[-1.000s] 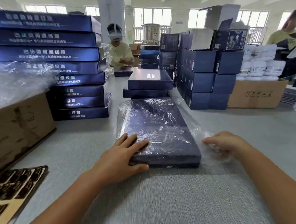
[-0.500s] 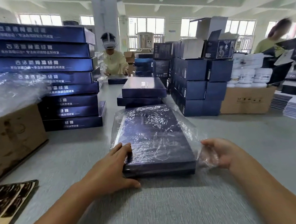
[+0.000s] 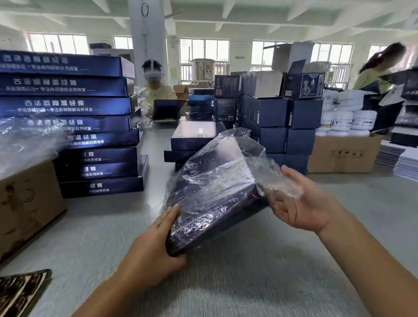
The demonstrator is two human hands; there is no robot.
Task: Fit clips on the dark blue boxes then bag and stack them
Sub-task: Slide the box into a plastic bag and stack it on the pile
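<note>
A wide grey table (image 3: 241,295) fills the bottom of the frame, in a big bright room with windows along the back and a white pillar (image 3: 147,23) at top centre. At the left stands a tall stack (image 3: 71,120) of flat blue boxes, with a brown carton (image 3: 16,210) in front of it. More boxes (image 3: 276,126) are piled at the middle right. A person in a headset (image 3: 152,74) sits at the far end. In the centre, a dark blue box (image 3: 214,198) inside a clear bag (image 3: 228,161) is lifted off the table and tilted. Its long side runs from lower left to upper right, and the far end points up and away. The left hand (image 3: 157,245) grips the near lower corner, thumb underneath and fingers on top. The right hand (image 3: 301,200) is at the box's right edge, palm up, with its fingers spread and loose bag plastic lying over them.
</note>
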